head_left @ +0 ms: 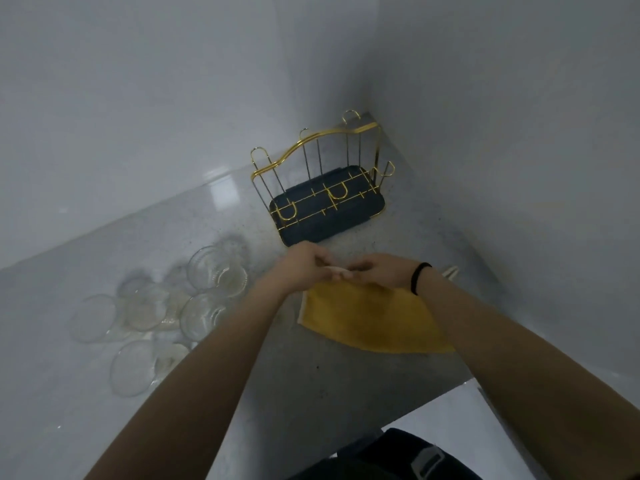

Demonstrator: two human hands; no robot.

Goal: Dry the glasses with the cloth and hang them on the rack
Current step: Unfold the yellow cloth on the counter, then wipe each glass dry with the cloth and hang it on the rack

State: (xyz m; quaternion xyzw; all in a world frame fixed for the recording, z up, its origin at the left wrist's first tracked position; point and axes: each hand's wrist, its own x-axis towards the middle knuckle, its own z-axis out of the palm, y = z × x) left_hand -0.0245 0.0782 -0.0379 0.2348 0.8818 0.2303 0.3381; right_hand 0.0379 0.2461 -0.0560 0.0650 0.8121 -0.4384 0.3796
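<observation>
A yellow cloth lies spread on the grey counter, and both hands pinch its far edge. My left hand and my right hand meet there, fingers closed on the cloth's pale hem. Several clear glasses stand clustered on the counter to the left of my left arm. The gold wire rack on its dark tray stands in the corner just beyond my hands, with no glass hanging on its hooks.
Grey walls close in the corner behind and to the right of the rack. The counter's front edge runs diagonally at lower right, with a white floor and dark clothing below. A black band circles my right wrist.
</observation>
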